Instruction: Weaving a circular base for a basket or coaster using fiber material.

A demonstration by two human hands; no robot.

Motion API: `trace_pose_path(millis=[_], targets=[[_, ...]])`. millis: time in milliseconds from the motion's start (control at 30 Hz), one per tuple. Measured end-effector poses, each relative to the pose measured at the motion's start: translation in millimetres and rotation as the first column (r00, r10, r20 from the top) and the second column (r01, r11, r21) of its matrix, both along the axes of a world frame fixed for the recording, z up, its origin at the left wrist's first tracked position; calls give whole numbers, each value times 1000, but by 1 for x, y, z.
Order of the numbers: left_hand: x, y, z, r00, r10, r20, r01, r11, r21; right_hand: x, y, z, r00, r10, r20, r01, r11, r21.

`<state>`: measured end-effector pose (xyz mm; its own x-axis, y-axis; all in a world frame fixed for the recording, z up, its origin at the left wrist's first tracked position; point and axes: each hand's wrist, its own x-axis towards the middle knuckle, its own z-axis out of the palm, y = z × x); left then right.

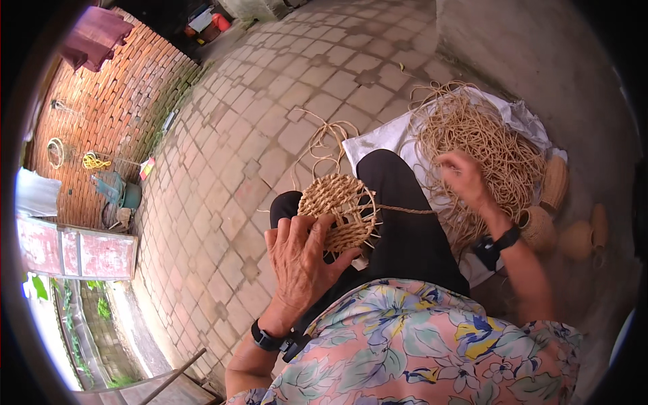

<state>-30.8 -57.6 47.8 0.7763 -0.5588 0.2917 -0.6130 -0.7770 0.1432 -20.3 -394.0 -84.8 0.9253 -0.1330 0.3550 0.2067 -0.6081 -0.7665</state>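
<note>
One flowered shirt (pixel 405 337) is nearest, with dark trousers (pixel 405 239) just beyond. Over the knees sits a small round woven basket (pixel 331 194), and the left hand (pixel 298 253) is clamped on its near left side. A cord (pixel 412 210) runs right from it across the thigh. Farther right, the right hand (pixel 467 177) is raised, fingers bent and blurred; whether it grips anything, I cannot tell. A tangled heap of cord (pixel 486 148) lies on a white sheet (pixel 378 140), woven pots (pixel 538 231) to its right. Far left stands a brick wall (pixel 135 101).
</note>
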Motion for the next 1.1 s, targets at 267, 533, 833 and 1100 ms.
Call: trace_pose_path(millis=[267,533,833,1100], targets=[[6,-1,-5,997,-39,-71,38,999,-16,-20,86,43,902,431,-34,-403,866,296],[15,-27,-5,983,-176,-55,176,984,1,-21,77,47,880,467,-86,-412,841,350],[16,-26,-20,974,-222,-36,217,971,-101,-24,75,76,785,611,-107,-505,729,463],[25,-30,-13,988,-153,17,154,974,-166,12,93,108,641,752,-156,-633,632,446]])
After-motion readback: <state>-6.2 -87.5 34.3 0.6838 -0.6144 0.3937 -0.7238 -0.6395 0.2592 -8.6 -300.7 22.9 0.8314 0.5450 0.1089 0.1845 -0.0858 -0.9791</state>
